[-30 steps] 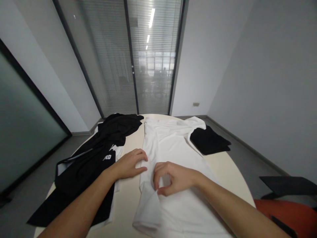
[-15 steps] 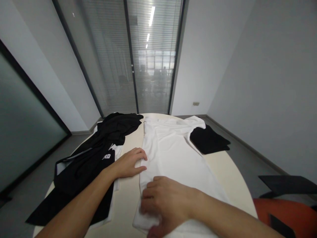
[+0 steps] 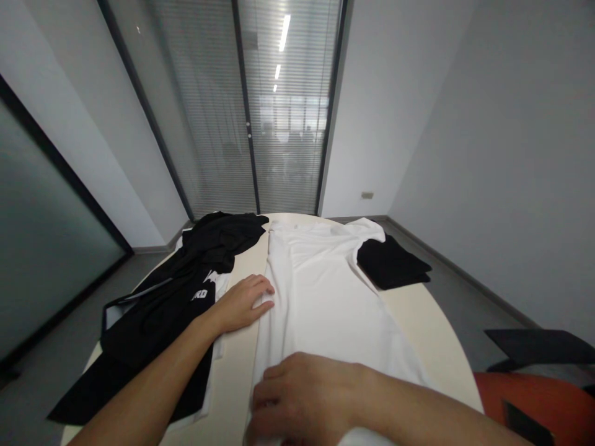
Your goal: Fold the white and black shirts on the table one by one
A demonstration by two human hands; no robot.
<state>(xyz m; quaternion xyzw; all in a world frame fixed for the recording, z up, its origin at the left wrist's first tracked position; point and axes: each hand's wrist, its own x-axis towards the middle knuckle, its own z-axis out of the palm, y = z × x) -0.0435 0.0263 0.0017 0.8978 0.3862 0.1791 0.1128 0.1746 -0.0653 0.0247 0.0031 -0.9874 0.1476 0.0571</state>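
Note:
A white shirt (image 3: pixel 320 291) lies lengthwise down the middle of a round cream table (image 3: pixel 418 316). My left hand (image 3: pixel 244 303) rests flat on the shirt's left edge, fingers stretched out and together. My right hand (image 3: pixel 302 399) lies palm down on the near end of the shirt, close to the table's front; its fingers curl over the cloth, and I cannot see whether they grip it.
A heap of black garments with white lettering (image 3: pixel 171 303) covers the table's left side. A folded black garment (image 3: pixel 393 263) sits at the back right. An orange chair (image 3: pixel 534 402) stands at the right. Glass walls with blinds lie behind.
My right hand slid toward me along the shirt, from a pinch near the middle to flat on the near end. The fold at the shirt's near left is smoothed. My left hand stayed put.

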